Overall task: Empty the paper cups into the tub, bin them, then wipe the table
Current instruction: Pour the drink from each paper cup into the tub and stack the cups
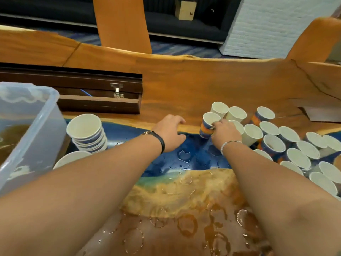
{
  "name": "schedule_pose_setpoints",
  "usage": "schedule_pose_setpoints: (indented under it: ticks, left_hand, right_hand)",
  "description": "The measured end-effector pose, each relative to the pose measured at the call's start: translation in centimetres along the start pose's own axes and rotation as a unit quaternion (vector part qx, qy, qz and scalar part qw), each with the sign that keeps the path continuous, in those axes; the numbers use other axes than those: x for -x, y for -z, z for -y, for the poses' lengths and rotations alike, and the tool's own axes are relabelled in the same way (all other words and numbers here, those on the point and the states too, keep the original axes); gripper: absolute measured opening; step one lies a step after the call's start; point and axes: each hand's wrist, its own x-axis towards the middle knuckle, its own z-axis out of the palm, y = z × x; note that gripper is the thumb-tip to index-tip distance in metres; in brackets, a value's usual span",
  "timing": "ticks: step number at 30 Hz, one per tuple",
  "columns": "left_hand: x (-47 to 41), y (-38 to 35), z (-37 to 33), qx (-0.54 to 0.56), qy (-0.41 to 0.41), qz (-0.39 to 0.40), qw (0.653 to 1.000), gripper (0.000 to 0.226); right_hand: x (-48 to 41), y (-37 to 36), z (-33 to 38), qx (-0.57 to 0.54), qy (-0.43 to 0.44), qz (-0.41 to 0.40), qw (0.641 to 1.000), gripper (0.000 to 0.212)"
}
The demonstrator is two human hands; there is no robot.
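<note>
Right hand (225, 133): grasping one cup (207, 121) by its side wall, fingers curled round it. The cup's mouth is up and it sits low over the table (184, 85). Cannot tell whether its base touches.

Left hand (170, 133): just left of the grip, palm down, fingers loosely bent, holding nothing. Contact with the table is unclear.

Right of the grip and just behind it is a packed cluster of cups (299, 150), mouths up, many touching. The nearest ones stand against the held cup. One of them (273, 145) shows brown liquid inside.

Well left of the grip, past the left hand, is a nested stack (86, 132), close beside the tub (36, 130). The tub is clear plastic, with brownish liquid showing through its wall.

Behind and left of the grip lies a dark wooden box (96, 104) with a metal latch.

On the person's side of the grip, wet rings (186, 224) mark the blue and brown surface.
</note>
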Motion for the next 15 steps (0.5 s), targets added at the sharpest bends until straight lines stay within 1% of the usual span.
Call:
schedule_pose_setpoints:
  ticks: [4, 9, 12, 15]
  left_hand:
    - [-2.3, -1.6, -0.4, 0.012, 0.027, 0.015, 0.999, 0.043]
    - [-4.4, -2.6, -0.7, -0.007, 0.054, 0.027, 0.998, 0.044]
    - [-5.6, -2.9, -0.9, -0.016, 0.060, 0.027, 0.998, 0.056]
    - [-6.2, -3.0, -0.8, 0.021, 0.088, 0.013, 0.996, 0.080]
  right_hand:
    - [-2.5, -0.5, -0.6, 0.017, 0.015, 0.000, 1.000, 0.036]
    - [-3.3, -0.6, -0.1, 0.046, 0.032, 0.035, 0.998, 0.025]
    - [-3.3, -0.1, 0.6, 0.030, 0.063, 0.019, 0.997, 0.021]
    - [-2.6, 1.1, 2.0, -0.014, 0.115, -0.023, 0.993, 0.022]
